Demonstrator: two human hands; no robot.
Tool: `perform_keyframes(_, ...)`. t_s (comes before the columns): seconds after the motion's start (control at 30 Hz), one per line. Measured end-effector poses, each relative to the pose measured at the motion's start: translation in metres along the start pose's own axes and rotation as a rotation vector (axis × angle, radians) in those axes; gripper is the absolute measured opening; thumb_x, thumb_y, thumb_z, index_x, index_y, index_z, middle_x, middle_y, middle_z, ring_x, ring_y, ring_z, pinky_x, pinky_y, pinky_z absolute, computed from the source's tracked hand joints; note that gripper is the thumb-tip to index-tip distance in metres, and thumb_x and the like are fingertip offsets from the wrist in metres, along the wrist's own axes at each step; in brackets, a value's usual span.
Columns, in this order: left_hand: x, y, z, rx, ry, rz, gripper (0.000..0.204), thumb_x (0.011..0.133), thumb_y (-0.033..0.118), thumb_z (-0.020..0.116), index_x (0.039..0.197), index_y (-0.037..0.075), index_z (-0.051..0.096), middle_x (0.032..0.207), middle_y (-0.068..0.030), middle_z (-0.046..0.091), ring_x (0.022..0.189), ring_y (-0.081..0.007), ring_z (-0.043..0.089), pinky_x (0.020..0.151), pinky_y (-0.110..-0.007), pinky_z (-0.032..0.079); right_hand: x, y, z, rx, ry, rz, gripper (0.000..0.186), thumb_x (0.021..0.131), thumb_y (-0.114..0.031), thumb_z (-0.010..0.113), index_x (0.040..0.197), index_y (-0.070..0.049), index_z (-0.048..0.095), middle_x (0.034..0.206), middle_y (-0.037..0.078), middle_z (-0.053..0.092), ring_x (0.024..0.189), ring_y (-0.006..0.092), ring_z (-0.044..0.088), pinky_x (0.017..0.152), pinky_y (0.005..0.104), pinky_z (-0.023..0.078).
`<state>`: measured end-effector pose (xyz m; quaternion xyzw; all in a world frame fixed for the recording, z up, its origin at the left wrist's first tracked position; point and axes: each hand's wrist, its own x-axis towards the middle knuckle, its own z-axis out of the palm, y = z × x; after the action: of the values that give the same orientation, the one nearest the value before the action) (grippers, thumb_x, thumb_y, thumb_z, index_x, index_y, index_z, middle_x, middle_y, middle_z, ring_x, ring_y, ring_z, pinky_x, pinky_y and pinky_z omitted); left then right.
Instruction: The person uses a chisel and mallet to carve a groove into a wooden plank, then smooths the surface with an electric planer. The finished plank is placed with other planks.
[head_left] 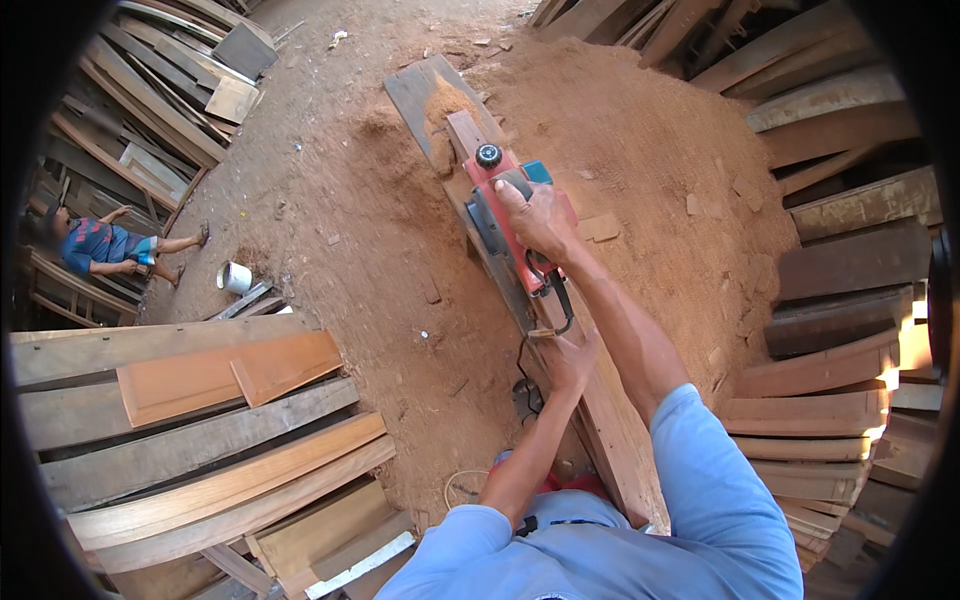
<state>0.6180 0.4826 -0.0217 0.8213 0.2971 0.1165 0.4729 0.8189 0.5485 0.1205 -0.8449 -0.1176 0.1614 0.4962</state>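
In the middle of the head view, a long wooden plank [590, 400] runs from near the person's body up toward a big heap of sawdust [640, 150]. A red power planer [510, 215] sits on top of the plank, near its far end. The right hand [535, 218] is wrapped tight around the planer's top handle, so it can press the tool flat on the wood. The left hand [570, 358] lies on the plank just behind the planer, fingers curled over the edge. It looks like it is holding the plank steady so the wood does not slide. A black cord [545, 330] hangs from the back of the planer, close to the left hand, and it could get in the way there. A small pile of fresh shavings [447, 100] sits on the plank just ahead of the tool.

All around, the dirt floor [340, 220] is covered in wood dust. Stacks of planks [200, 450] lie to the left, and more boards [840, 330] are piled to the right, close beside the plank. A small white cup [235, 277] stands on the floor at the left. Farther left, another person [105, 247] sits among the boards, well apart from the hands.
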Motion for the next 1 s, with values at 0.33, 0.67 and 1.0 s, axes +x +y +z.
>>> perform_keyframes(0.33, 0.001, 0.000, 0.001, 0.024, -0.111, -0.079, 0.097, 0.082, 0.021, 0.077, 0.150, -0.018, 0.019, 0.148, -0.0397, 0.036, 0.140, -0.0502, 0.036, 0.118, -0.053, 0.028, 0.063, -0.012, 0.009, -0.065, 0.079, 0.017, 0.066, 0.093, -0.064, 0.051, 0.084, -0.002, 0.072, 0.061, 0.015, 0.066, 0.064, 0.0283, 0.071, 0.068, 0.0433, 0.055)
perform_keyframes(0.67, 0.000, 0.008, -0.004, -0.056, -0.131, -0.156, 0.106, 0.079, 0.021, 0.074, 0.155, -0.016, 0.010, 0.158, -0.0380, 0.023, 0.149, -0.0496, 0.023, 0.124, -0.054, 0.018, 0.123, -0.050, 0.014, -0.030, 0.022, 0.091, 0.065, 0.095, -0.062, 0.051, 0.074, -0.003, 0.071, 0.061, 0.013, 0.066, 0.065, 0.0282, 0.069, 0.069, 0.0430, 0.053)
perform_keyframes(1.0, -0.004, 0.007, -0.005, -0.004, -0.136, -0.138, 0.107, 0.079, 0.024, 0.074, 0.156, -0.014, 0.010, 0.159, -0.0365, 0.023, 0.151, -0.0486, 0.022, 0.125, -0.056, 0.015, 0.207, -0.056, 0.025, -0.101, 0.167, 0.022, 0.068, 0.096, -0.065, 0.047, 0.083, -0.004, 0.073, 0.070, 0.013, 0.070, 0.067, 0.0257, 0.069, 0.071, 0.0412, 0.053)
